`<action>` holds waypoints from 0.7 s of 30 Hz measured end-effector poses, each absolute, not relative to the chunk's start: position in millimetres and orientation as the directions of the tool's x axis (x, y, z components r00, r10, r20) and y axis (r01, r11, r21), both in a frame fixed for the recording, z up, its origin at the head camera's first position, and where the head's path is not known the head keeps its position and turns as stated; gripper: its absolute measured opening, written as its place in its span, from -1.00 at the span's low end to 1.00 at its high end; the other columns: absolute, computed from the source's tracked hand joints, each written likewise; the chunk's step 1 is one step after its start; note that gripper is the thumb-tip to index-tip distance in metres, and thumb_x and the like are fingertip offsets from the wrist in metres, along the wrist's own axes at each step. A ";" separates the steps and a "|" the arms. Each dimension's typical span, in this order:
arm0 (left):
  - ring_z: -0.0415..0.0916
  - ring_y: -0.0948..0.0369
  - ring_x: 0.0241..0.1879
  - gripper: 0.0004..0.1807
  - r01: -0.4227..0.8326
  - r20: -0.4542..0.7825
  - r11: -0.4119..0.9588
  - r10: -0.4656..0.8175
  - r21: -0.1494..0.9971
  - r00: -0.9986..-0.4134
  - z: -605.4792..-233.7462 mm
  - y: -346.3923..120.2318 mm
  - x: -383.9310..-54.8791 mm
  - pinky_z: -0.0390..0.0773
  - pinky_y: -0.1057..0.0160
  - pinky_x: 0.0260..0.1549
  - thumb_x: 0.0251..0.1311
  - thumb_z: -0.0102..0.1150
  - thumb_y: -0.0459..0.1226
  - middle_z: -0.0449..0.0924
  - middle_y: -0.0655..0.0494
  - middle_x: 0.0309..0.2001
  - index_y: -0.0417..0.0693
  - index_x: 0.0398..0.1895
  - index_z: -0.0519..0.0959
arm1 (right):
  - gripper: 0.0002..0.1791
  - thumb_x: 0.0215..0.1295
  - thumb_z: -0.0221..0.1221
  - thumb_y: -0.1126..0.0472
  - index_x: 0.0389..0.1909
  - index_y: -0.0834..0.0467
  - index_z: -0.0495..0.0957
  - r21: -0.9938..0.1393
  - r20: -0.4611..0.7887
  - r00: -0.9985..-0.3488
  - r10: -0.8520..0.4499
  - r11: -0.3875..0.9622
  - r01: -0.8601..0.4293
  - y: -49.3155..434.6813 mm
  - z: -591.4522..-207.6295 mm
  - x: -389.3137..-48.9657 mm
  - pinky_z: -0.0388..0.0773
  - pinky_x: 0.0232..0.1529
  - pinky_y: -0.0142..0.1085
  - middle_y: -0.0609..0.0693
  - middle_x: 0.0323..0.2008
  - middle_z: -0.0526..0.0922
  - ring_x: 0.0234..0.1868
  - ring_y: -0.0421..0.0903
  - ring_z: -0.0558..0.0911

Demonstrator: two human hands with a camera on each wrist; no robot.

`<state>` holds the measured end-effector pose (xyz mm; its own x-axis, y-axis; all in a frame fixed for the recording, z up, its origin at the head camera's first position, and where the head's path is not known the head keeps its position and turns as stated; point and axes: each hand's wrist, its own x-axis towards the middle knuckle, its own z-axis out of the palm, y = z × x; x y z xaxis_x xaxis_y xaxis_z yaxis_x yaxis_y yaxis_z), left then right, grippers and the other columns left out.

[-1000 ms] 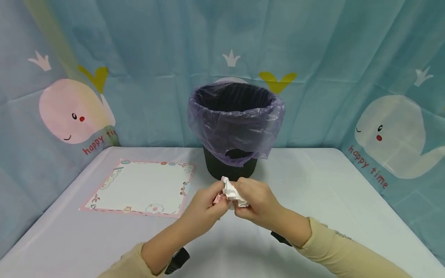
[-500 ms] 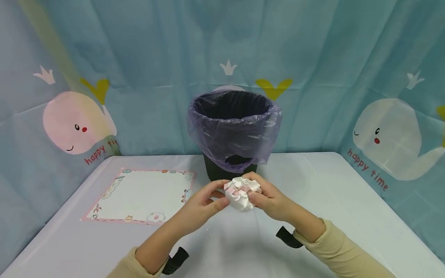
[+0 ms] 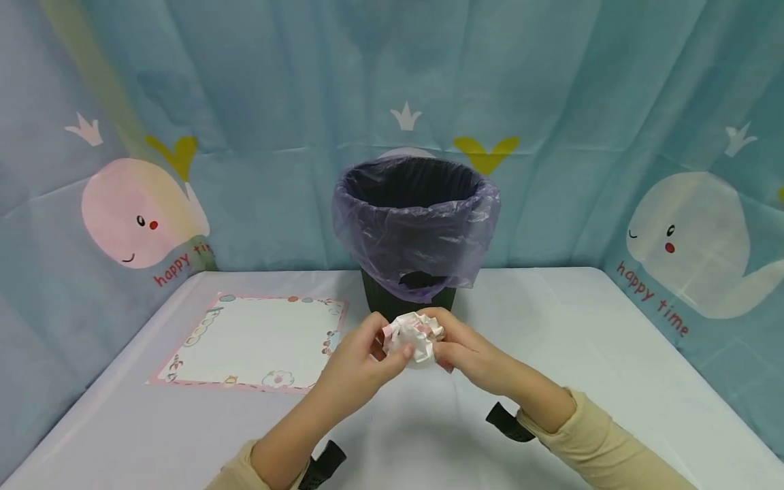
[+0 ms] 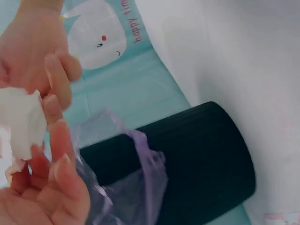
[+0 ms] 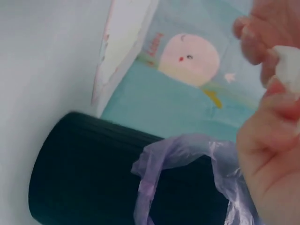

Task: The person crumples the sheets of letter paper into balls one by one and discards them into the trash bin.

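A crumpled paper ball (image 3: 415,335), white with pink patches, is held up over the table between both hands. My left hand (image 3: 358,364) grips it from the left, thumb across its near side and fingers behind. From the right, my right hand (image 3: 470,350) holds its other side between thumb and fingers. In the left wrist view the paper (image 4: 21,122) shows only in part at the left edge, fingers curled about it. The right wrist view shows just a piece of the paper (image 5: 288,68) between the hands.
Behind the hands stands a black trash bin (image 3: 382,296), lined with a purple plastic bag (image 3: 422,238) folded over its rim. A flat sheet of paper (image 3: 257,340) with a pink decorated border lies on the white table (image 3: 551,340) at left. A blue printed curtain (image 3: 275,204) hangs around the table.
One second ago both hands were tightly squeezing the paper. Half a second ago the left fingers were loosened beside the rounder ball. Now the left hand has closed on it again and it sits slightly further left.
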<state>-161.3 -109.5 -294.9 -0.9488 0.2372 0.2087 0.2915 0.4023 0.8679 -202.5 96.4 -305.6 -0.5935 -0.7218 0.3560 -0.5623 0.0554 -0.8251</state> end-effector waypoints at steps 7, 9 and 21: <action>0.42 0.17 -0.44 -0.73 0.324 0.220 0.343 0.308 0.882 -0.925 -304.2 -111.5 -158.1 0.45 0.30 -0.52 0.25 0.25 -0.21 0.45 0.10 -0.42 -0.11 -0.35 0.34 | -0.67 0.38 -0.01 0.35 0.09 0.27 0.18 -0.794 0.348 -0.568 -0.746 0.088 -0.602 96.2 -309.2 -199.2 0.48 -0.38 -0.35 0.07 -0.19 0.45 -0.35 -0.17 0.44; 0.41 0.19 -0.45 -0.74 0.364 0.260 0.334 0.317 0.869 -0.912 -304.3 -111.6 -155.6 0.45 0.32 -0.54 0.25 0.25 -0.23 0.43 0.12 -0.45 -0.11 -0.35 0.34 | -0.70 0.44 -0.04 0.25 0.08 0.27 0.18 -0.796 0.355 -0.555 -0.752 0.068 -0.602 96.5 -310.8 -198.6 0.52 -0.30 -0.31 0.08 -0.16 0.46 -0.28 -0.16 0.47; 0.31 0.32 -0.59 -0.75 0.550 0.493 0.336 0.244 0.765 -0.835 -307.9 -99.5 -149.0 0.37 0.35 -0.67 0.17 0.19 -0.37 0.38 0.28 -0.58 -0.01 -0.51 0.31 | -0.78 0.31 -0.19 0.37 -0.07 0.28 0.30 -0.803 0.533 -0.640 -0.553 -0.092 -0.588 83.1 -316.0 -185.3 0.30 -0.72 -0.38 0.06 -0.44 0.43 -0.65 -0.09 0.33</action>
<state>-149.0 -99.5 -307.9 -0.8351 0.2438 0.4932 0.5498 0.3362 0.7647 -185.3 83.1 -316.0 -0.6405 -0.5532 0.5327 -0.5883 -0.0924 -0.8034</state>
